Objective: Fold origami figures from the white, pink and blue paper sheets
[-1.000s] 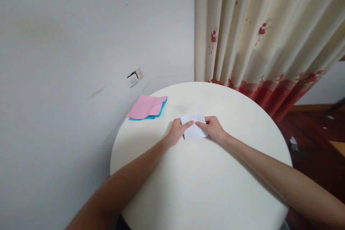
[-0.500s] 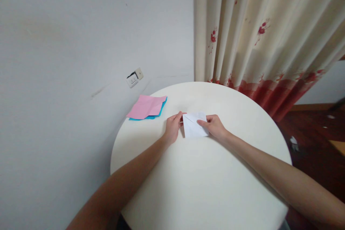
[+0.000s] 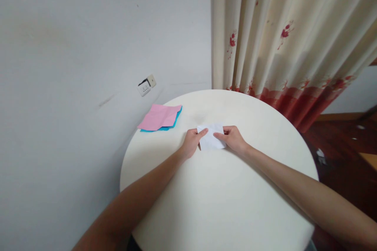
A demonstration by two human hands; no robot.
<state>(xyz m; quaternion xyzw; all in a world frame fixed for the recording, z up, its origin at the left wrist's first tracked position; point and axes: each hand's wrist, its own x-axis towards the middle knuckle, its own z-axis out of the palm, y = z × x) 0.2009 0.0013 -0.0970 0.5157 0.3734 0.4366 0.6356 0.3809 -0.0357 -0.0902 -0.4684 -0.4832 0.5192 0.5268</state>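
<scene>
A folded sheet of white paper (image 3: 212, 140) is held between my two hands, just above the table. My left hand (image 3: 191, 142) pinches its left edge, the thumb lying on top near the upper left corner and the fingers behind. On the other side, my right hand (image 3: 233, 139) grips the right edge with its thumb across the front. The fingers behind the paper are mostly hidden.
The round white table (image 3: 224, 192) stands against the wall. At its far left lie pink paper (image 3: 160, 117) and blue paper (image 3: 178, 117) beneath it. A wall socket (image 3: 144, 88) is behind them, and a patterned curtain (image 3: 265, 47) hangs at the back right.
My left thumb has come over onto the front of the white paper, where earlier the left fingers were at its edge. The right hand keeps its hold, shifted slightly left.
</scene>
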